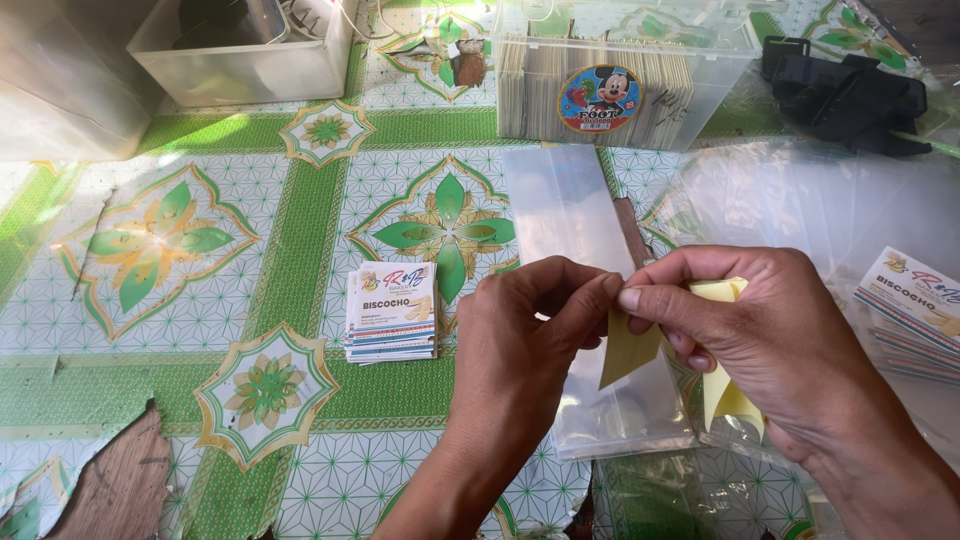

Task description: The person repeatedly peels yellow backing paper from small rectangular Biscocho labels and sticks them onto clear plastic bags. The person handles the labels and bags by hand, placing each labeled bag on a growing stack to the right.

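Yellow backing strip (630, 350) pinched between both hands' fingers (600, 300)

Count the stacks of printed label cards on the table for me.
2. One stack of label cards lies on the green patterned tablecloth, left of the left hand. A second stack sits at the right edge, beyond the right hand, partly cut off; more may be hidden.

Glossy clear plastic bag (590, 300), matt yellow paper strip (630, 350), glossy patterned tablecloth (200, 300), printed paper labels (392, 312)
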